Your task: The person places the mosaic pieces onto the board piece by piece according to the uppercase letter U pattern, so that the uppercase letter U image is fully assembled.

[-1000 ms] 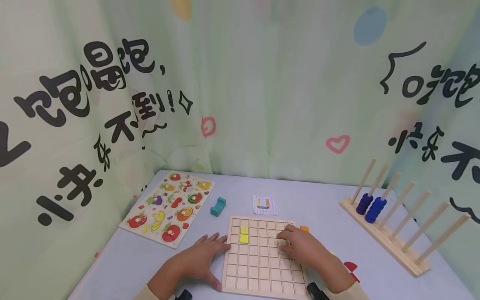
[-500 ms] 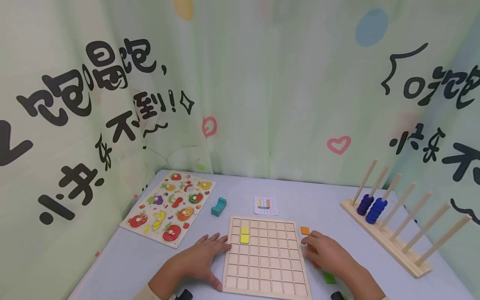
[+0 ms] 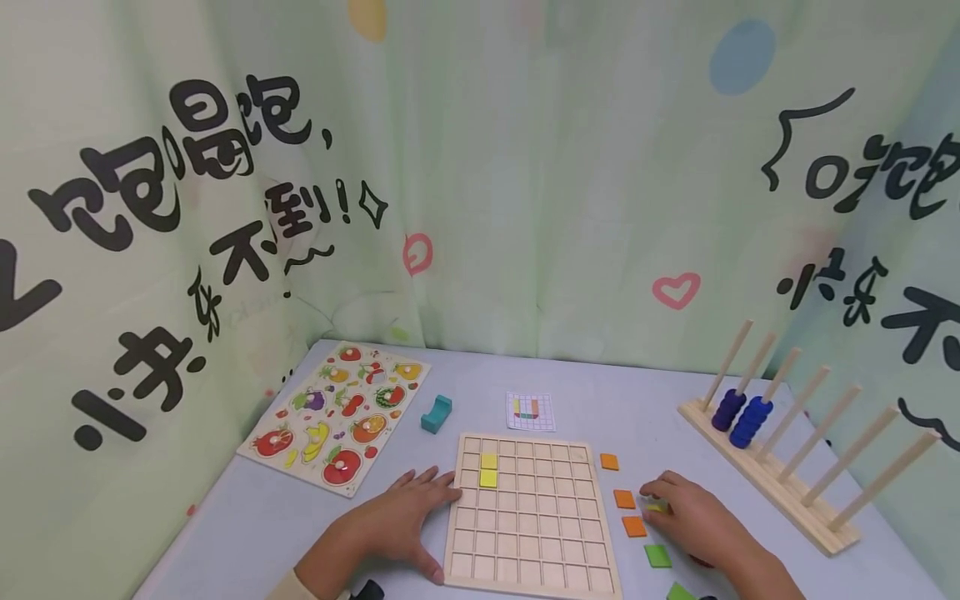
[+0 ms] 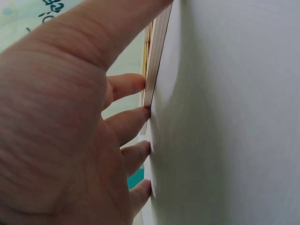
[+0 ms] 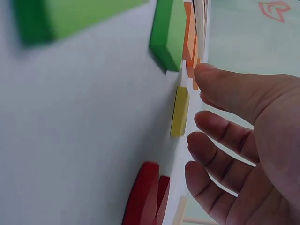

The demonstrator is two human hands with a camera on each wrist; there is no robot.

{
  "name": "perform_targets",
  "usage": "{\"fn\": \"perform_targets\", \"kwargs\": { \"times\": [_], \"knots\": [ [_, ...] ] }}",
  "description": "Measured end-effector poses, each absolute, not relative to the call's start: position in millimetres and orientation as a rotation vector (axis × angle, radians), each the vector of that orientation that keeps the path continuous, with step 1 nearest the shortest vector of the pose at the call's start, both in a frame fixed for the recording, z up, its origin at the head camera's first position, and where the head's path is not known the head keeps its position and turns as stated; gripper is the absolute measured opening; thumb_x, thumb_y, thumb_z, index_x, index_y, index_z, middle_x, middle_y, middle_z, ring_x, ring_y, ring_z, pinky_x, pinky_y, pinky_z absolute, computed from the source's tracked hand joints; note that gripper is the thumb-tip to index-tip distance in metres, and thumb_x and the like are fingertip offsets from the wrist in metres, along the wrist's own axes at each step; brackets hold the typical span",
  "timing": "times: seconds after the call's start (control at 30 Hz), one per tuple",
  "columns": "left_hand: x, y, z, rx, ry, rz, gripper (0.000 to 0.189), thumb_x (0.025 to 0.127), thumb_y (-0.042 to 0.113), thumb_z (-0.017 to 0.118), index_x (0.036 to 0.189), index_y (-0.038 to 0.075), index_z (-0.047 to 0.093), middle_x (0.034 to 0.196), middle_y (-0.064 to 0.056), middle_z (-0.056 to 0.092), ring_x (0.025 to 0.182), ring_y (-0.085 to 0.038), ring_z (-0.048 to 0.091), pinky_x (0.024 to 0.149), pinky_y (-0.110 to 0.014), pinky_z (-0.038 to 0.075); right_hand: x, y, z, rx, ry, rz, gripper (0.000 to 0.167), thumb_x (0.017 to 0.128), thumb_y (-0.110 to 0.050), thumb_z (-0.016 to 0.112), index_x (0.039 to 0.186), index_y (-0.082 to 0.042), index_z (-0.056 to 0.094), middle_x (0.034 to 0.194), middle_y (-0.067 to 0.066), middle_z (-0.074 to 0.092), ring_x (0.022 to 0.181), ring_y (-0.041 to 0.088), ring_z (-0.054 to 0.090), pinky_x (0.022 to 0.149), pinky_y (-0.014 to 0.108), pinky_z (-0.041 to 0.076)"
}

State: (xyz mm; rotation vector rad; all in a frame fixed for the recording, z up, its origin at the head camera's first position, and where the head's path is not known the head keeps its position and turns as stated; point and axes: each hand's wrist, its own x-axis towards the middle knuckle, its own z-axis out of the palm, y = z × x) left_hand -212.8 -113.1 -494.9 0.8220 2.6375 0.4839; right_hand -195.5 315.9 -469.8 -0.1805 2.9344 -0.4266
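A square wooden grid board [image 3: 532, 546] lies on the table, with two yellow tiles [image 3: 488, 478] seated one above the other in its upper left cells. My left hand [image 3: 393, 517] rests spread at the board's left side, thumb and fingertips along its edge, as the left wrist view confirms. Right of the board, my right hand [image 3: 693, 517] hovers with loosely bent fingers over another yellow tile [image 5: 180, 112]. That tile lies on the table, with a gap between it and the fingertips. Orange tiles [image 3: 624, 499] and green tiles [image 3: 657, 556] lie between this hand and the board.
Red pieces [image 5: 143, 192] lie beneath the right hand. Behind the board is a small pattern card [image 3: 531, 411], with a teal block [image 3: 436, 414] to its left. A fruit puzzle board [image 3: 341, 417] lies far left. At right stands a wooden peg rack [image 3: 772, 475] with blue beads.
My right hand has left the board's upper right, moved right past the orange tiles and come over the loose yellow tile. The left hand has stayed at the board's edge.
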Motion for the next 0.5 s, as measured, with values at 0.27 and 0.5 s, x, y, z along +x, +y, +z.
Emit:
{"fn": "perform_targets", "kwargs": {
  "times": [0.27,0.5],
  "knots": [
    [-212.6,-113.8,-494.3,0.833,2.637,0.491,0.106,0.053,0.072,0.079,0.145,0.031,0.046,0.156,0.005,0.032,0.146,-0.024,0.018,0.116,-0.053,0.012,-191.0,322.3,-471.5,-0.189,2.954,-0.413,0.025,0.084,-0.023,0.077,0.107,-0.016,0.071,0.099,-0.006,0.059,0.078,0.013,0.049,0.079,0.042,0.050],
    [-212.6,-113.9,-494.9,0.833,2.633,0.499,0.105,0.054,0.071,0.080,0.145,0.032,0.046,0.156,0.005,0.032,0.146,-0.024,0.017,0.116,-0.053,0.012,-188.8,326.9,-471.7,-0.199,2.947,-0.402,0.028,0.081,-0.028,0.079,0.105,-0.016,0.071,0.098,-0.006,0.059,0.079,0.013,0.049,0.079,0.043,0.050]
  ]
}}
